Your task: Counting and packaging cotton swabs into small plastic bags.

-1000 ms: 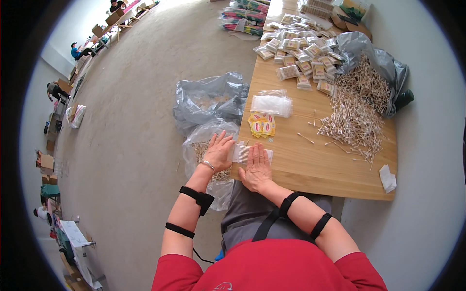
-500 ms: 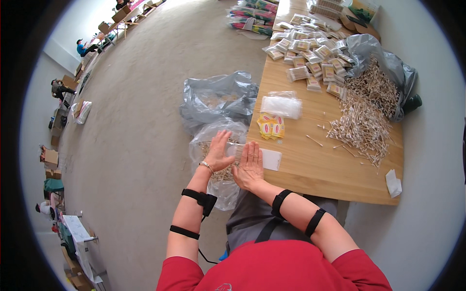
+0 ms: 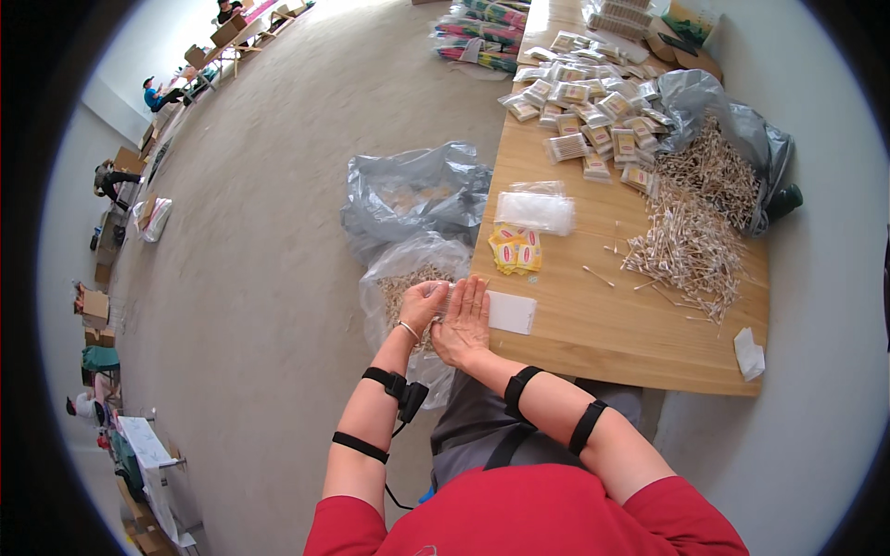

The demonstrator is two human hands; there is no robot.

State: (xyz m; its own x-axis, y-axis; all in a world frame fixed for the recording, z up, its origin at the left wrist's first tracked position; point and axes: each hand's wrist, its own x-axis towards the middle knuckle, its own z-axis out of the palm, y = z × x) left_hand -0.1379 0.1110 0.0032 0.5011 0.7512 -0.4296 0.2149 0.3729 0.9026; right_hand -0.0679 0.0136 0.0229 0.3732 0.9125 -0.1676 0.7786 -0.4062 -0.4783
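Observation:
At the table's near left corner, my right hand (image 3: pixel 464 320) lies flat with its fingers stretched out over a small pack of cotton swabs. My left hand (image 3: pixel 424 306) is closed on the left end of that pack (image 3: pixel 451 291), just past the table edge. Little of the pack shows between the hands. From under my right hand a flat white rectangular piece (image 3: pixel 513 314) sticks out to the right. Farther up the table are yellow printed cards (image 3: pixel 515 248) and a stack of clear plastic bags (image 3: pixel 536 211).
A heap of loose cotton swabs (image 3: pixel 691 246) spills from a grey bag (image 3: pixel 695 93) on the right. Many filled packs (image 3: pixel 593 102) lie at the far end. Bags with swabs (image 3: pixel 417 199) stand left of the table (image 3: pixel 603 334). People work along the far left wall.
My left hand has moved down and right and gone from spread fingers to closed on the pack's end. My right hand has shifted slightly left, still flat.

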